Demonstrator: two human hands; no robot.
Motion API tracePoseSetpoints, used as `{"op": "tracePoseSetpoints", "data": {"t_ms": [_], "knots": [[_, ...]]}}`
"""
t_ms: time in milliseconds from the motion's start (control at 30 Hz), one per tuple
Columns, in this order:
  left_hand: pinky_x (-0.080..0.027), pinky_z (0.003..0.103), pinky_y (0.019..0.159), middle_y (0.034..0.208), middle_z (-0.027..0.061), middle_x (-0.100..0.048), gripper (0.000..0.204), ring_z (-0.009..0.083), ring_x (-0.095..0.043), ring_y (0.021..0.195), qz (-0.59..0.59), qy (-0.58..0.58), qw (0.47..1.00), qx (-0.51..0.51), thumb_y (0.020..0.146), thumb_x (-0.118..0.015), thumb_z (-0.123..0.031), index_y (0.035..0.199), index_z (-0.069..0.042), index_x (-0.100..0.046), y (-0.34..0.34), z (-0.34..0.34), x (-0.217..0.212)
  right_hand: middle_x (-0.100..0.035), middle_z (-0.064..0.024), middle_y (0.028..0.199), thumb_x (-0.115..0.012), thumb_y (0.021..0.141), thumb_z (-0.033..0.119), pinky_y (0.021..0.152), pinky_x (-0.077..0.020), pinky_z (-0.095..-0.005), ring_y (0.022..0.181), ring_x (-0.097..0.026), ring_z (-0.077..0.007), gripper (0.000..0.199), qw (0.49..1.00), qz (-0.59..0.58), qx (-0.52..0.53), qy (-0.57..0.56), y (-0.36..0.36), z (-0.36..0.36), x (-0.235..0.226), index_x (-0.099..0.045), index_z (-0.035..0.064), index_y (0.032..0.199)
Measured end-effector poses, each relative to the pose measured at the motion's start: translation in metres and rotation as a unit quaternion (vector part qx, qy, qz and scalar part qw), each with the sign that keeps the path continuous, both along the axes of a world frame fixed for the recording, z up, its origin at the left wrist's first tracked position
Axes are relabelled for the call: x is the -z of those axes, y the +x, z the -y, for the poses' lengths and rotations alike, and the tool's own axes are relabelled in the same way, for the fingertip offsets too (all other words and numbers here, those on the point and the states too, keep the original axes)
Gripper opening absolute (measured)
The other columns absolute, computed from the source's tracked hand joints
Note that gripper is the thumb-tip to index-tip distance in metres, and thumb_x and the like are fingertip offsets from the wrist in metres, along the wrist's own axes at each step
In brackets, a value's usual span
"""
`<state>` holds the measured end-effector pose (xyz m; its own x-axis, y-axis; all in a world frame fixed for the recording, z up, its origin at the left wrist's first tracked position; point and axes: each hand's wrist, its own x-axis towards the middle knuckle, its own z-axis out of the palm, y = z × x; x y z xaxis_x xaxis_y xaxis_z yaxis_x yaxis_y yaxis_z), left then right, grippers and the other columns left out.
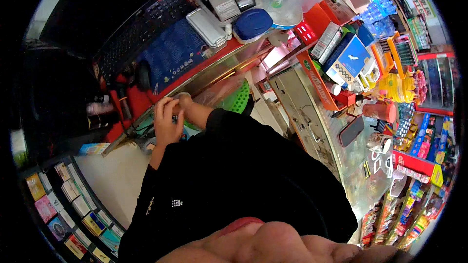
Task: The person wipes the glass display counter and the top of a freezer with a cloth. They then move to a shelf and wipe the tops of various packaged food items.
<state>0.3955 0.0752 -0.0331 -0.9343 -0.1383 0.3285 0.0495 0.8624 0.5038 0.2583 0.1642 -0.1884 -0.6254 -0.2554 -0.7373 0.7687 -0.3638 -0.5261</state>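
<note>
Close together at the front edge of the red counter (146, 98) are my two hands. My left hand (166, 122) has its fingers bent and pressed together against my right hand (183, 101). What lies inside the left fingers, if anything, is hidden. The right hand's fingers are mostly covered, so their hold cannot be seen. Just beyond the hands lies a dark blue desk mat (175, 51), with a black mouse (142, 74) at its left. Beside my right wrist, below the counter, is a green perforated basket (240, 97) with clear plastic film (219, 91) by it.
A black keyboard (141, 27), a silver case (206, 27) and a blue-lidded container (253, 23) crowd the counter. At right, a glass counter holds a phone (352, 131) and a red cup (380, 112). Shelves of small boxes (73, 197) stand at lower left.
</note>
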Motion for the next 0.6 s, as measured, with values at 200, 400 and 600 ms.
{"op": "tracePoseSetpoints", "data": {"t_ms": [200, 400, 600], "knots": [[-0.046, 0.045, 0.092, 0.119, 0.017, -0.055, 0.032, 0.0371, -0.055, 0.11, -0.037, 0.001, 0.999, 0.011, 0.083, -0.069, -0.006, 0.115, -0.002, -0.062, -0.01, 0.001, -0.001, -0.048, -0.0068, 0.146, -0.041, 0.1, 0.04, 0.112, -0.0342, -0.0445, 0.132, -0.046, -0.0295, 0.048, 0.989, 0.008, 0.139, -0.042, -0.083, -0.072, -0.007, -0.046, 0.0146, 0.141], [-0.046, 0.045, 0.091, 0.119, 0.0177, -0.054, 0.032, 0.0371, -0.055, 0.109, -0.018, 0.006, 0.999, 0.044, 0.082, -0.069, -0.007, 0.114, -0.002, -0.063, -0.01, 0.002, 0.009, -0.045, -0.0052, 0.15, -0.04, 0.1, 0.04, 0.112, -0.0339, -0.046, 0.134, -0.045, -0.0293, 0.049, 0.95, 0.032, 0.286, -0.122, -0.187, -0.154, -0.007, -0.045, 0.017, 0.144], [-0.047, 0.044, 0.09, 0.118, 0.0174, -0.055, 0.029, 0.0371, -0.055, 0.108, 0.004, 0.014, 0.997, 0.071, 0.084, -0.069, -0.009, 0.112, -0.002, -0.063, 0.0, 0.002, 0.023, -0.045, -0.0059, 0.148, -0.04, 0.101, 0.037, 0.112, -0.032, -0.0524, 0.134, -0.043, -0.0316, 0.048, 0.834, -0.244, -0.23, 0.438, -0.186, -0.17, 0.11, -0.045, 0.0132, 0.142]]}}
